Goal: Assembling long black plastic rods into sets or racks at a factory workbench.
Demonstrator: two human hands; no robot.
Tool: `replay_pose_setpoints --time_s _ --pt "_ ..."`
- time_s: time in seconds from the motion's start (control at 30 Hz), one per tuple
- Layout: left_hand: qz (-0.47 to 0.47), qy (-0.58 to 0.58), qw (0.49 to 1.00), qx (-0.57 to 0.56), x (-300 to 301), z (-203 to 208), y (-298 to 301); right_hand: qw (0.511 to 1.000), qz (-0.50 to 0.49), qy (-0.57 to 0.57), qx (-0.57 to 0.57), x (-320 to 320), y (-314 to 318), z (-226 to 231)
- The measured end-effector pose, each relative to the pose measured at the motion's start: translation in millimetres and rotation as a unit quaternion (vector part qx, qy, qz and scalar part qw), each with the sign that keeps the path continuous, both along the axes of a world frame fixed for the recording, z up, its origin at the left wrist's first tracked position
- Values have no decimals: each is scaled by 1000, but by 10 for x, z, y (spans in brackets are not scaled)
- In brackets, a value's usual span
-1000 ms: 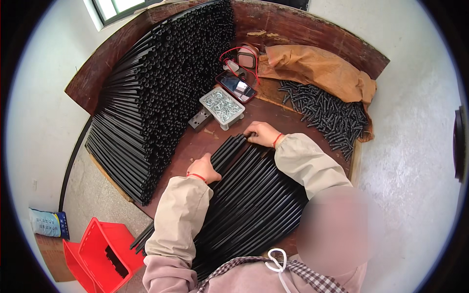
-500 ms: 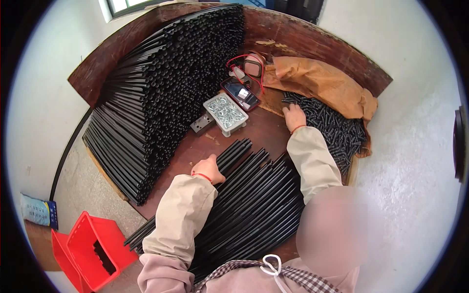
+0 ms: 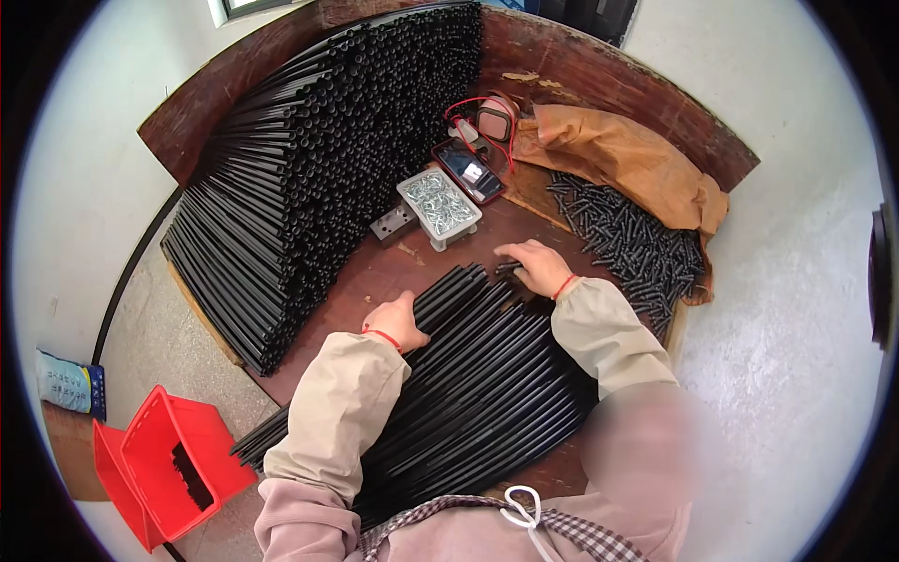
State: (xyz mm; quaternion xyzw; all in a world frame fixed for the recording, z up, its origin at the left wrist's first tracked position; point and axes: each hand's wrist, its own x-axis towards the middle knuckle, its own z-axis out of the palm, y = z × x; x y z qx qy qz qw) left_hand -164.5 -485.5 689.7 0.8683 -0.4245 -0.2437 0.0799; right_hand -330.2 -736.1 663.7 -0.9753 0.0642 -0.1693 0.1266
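A wide bundle of long black tubes (image 3: 478,384) lies across the table before me, its far ends staggered. My left hand (image 3: 398,320) is closed round a few tubes on the bundle's left side. Just beyond the far ends, my right hand (image 3: 536,269) pinches a small black fitting (image 3: 508,268), partly hidden by the fingers. To the right of that hand, a heap of the same small ribbed black fittings (image 3: 637,239) lies on an orange-brown woven sack (image 3: 609,150).
A large stack of black tubes (image 3: 346,159) fills the table's back left. Near the middle are a clear box of small metal parts (image 3: 440,204), a power strip (image 3: 393,223) and a phone (image 3: 468,171). Red bins (image 3: 173,464) stand on the floor at left. Wooden boards (image 3: 637,80) edge the back.
My right hand has moved from the heap of fittings toward the tube ends, bringing a small black fitting. My left hand keeps its grip on the tubes. The view has shifted slightly.
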Motion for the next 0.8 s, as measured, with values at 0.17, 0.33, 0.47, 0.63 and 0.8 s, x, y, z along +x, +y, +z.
replay_pose_setpoints --time_s 0.17,0.33,0.47,0.63,0.8 --pt "17 14 1000 3 97 -46 -26 997 61 -14 -43 179 56 -29" --pt "20 36 999 -6 187 -70 -40 999 40 -12 26 281 69 -61" --pt "21 50 998 -12 209 -83 -35 994 24 5 104 269 23 -71" --pt "22 60 998 -15 231 -59 -27 976 41 21 212 258 51 -63" --pt "21 61 998 -3 233 -67 -32 967 -38 18 252 279 186 -82"
